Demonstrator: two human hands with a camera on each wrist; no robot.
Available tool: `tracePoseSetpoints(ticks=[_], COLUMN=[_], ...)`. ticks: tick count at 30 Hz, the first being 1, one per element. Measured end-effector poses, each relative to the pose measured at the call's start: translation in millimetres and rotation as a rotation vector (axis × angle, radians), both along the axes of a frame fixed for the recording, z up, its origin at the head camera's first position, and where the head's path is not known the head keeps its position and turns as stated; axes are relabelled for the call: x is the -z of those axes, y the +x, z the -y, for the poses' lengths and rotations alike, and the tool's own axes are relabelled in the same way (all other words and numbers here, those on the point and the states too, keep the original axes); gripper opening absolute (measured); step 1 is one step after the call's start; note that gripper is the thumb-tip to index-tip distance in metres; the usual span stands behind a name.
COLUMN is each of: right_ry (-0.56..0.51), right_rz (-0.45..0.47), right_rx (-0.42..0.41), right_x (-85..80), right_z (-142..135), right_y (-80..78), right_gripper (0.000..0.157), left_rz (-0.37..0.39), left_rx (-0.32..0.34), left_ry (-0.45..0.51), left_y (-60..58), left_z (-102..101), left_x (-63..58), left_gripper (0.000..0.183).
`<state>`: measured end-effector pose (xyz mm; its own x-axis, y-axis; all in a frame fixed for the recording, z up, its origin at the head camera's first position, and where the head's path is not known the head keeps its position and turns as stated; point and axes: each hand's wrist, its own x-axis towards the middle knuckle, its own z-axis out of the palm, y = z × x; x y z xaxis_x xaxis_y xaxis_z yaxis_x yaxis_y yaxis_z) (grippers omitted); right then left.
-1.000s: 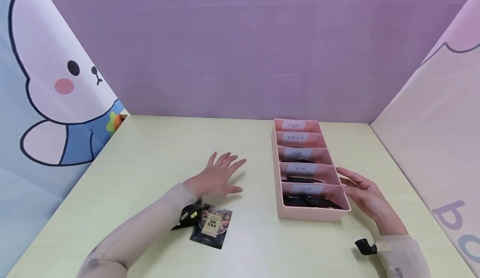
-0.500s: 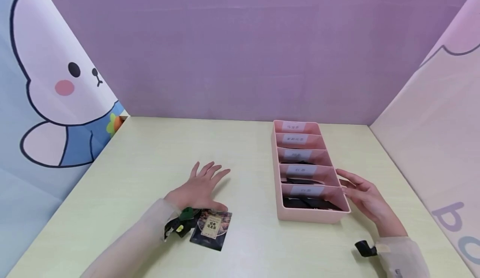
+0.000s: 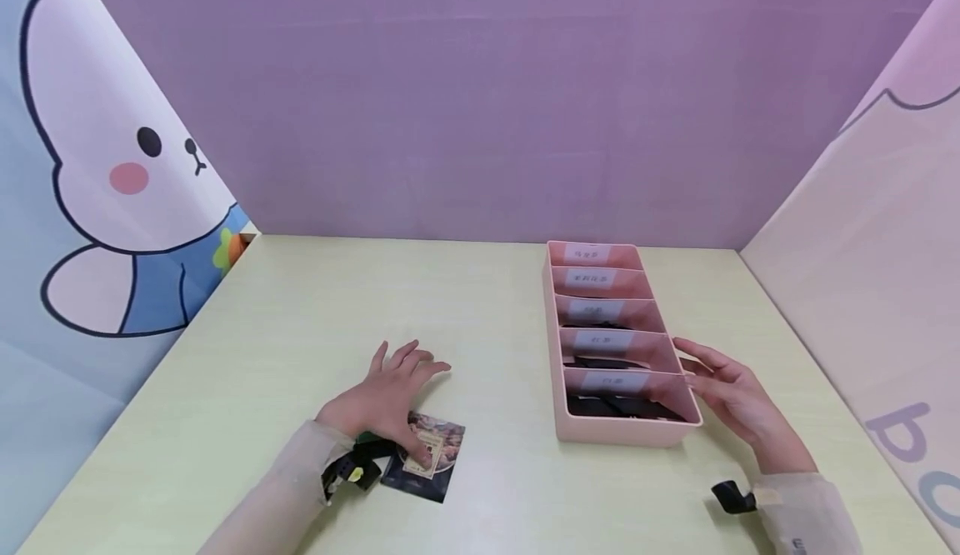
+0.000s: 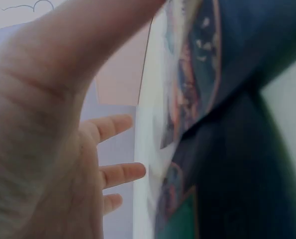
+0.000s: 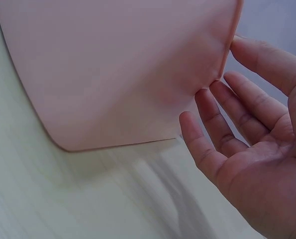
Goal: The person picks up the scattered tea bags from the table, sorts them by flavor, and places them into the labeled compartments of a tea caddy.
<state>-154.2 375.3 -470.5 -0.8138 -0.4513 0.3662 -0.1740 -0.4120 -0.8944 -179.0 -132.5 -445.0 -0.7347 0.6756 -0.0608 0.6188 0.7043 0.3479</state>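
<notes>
My left hand [image 3: 382,401] is spread over a dark tea packet [image 3: 448,447] with a printed picture and pale label. Its thumb lies across the packet's face, while the other fingers point forward, away from it. A second dark packet with a green patch [image 4: 180,221] lies partly under the first, mostly hidden by the wrist in the head view. My right hand [image 3: 735,397] touches the right side of a pink divided box [image 3: 630,430], thumb at the rim and fingers loosely bent by the outer wall. Dark packets [image 3: 622,406] lie in the box's nearer compartments.
White labels [image 3: 603,339] with writing mark the box's compartments. A purple panel [image 3: 480,105] stands behind the pale table [image 3: 337,288]. Printed cloth panels, one with a cartoon animal [image 3: 127,138], flank both sides. Small black devices [image 3: 731,497] hang at the wrists.
My left hand has moved left and nearer to me, and its thumb has come down over the tea packet. My right hand and the pink box stay where they were.
</notes>
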Motion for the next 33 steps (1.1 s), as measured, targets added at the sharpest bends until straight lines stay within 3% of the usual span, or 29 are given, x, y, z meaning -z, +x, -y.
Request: tracePoseSetpoints(ticks=[4, 13, 18, 25, 29, 33], right_ry=[0.007, 0.003, 0.003, -0.005, -0.008, -0.011], right_rz=[-0.003, -0.002, 0.005, 0.003, 0.003, -0.001], right_rx=[0.002, 0.014, 0.015, 0.020, 0.023, 0.017], right_x=[0.8, -0.4, -0.3, 0.8, 1.2, 2.0], right_z=[-1.0, -0.6, 0.4, 0.1, -0.7, -1.0], right_y=[-0.6, 0.5, 0.1, -0.1, 0.1, -0.5], right_gripper=[0.056, 0.055, 0.055, 0.054, 0.054, 0.054], left_rz=[-0.003, 0.021, 0.033, 0.050, 0.110, 0.195], left_rx=[0.017, -0.017, -0.024, 0.032, 0.040, 0.034], left_ry=[0.033, 0.043, 0.039, 0.063, 0.103, 0.200], left_y=[0.7, -0.9, -0.6, -1.2, -2.1, -4.4], left_z=[0.9, -2.8, -3.8, -7.7, -11.6, -12.0], left_x=[2.0, 6.4, 5.0, 3.0, 2.3, 2.9], left_gripper=[0.105, 0.054, 0.050, 0.049, 0.044, 0.035])
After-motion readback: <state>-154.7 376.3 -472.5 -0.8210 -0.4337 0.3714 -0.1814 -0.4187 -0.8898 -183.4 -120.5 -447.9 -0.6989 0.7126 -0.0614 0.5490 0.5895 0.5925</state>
